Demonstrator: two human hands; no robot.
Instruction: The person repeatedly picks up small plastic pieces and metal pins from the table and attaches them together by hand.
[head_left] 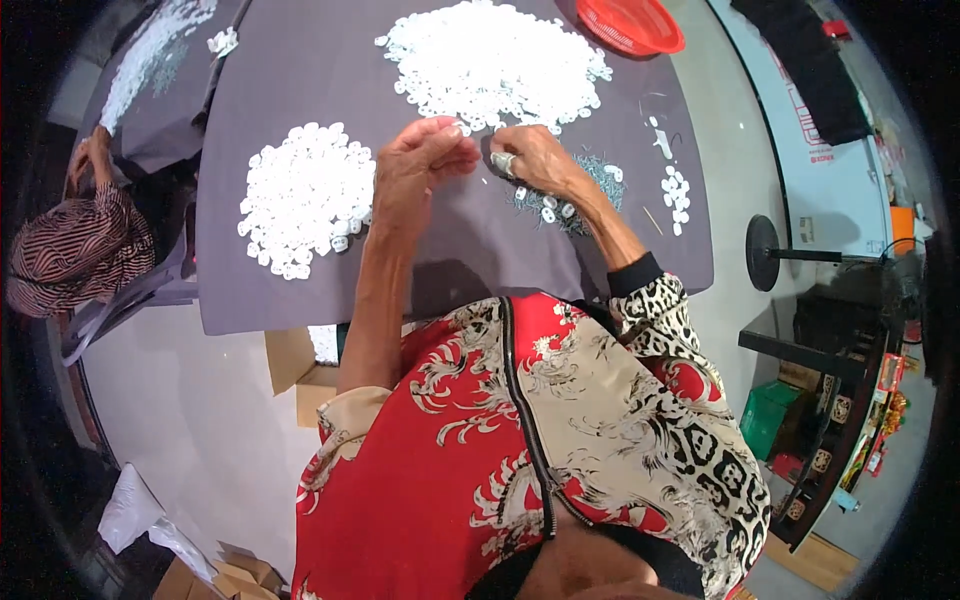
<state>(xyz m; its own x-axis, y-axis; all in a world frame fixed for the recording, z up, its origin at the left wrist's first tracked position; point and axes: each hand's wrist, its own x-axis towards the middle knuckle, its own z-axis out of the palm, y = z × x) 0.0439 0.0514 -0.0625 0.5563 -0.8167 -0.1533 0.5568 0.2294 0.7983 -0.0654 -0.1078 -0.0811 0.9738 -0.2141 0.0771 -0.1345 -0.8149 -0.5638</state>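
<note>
My left hand [418,160] is held above the table with its thumb and index finger pinched on a small white piece [463,128]. My right hand [537,160] is closed beside it, fingers curled, with a pale wrap [503,163] round one finger; what it holds is hidden. Just beyond both hands spreads a large heap of small white rounded pieces [490,65]. A second heap of such pieces [305,195] lies left of my left forearm. Under my right wrist is a pile of thin grey-green bits [590,190] with a few white pieces among them.
The grey cloth-covered table [460,270] also holds a red plastic basket [632,25] at the far right. A small group of white pieces [675,195] and a thin stick [653,220] lie near the right edge. At left, another person [85,245] works at a similar table.
</note>
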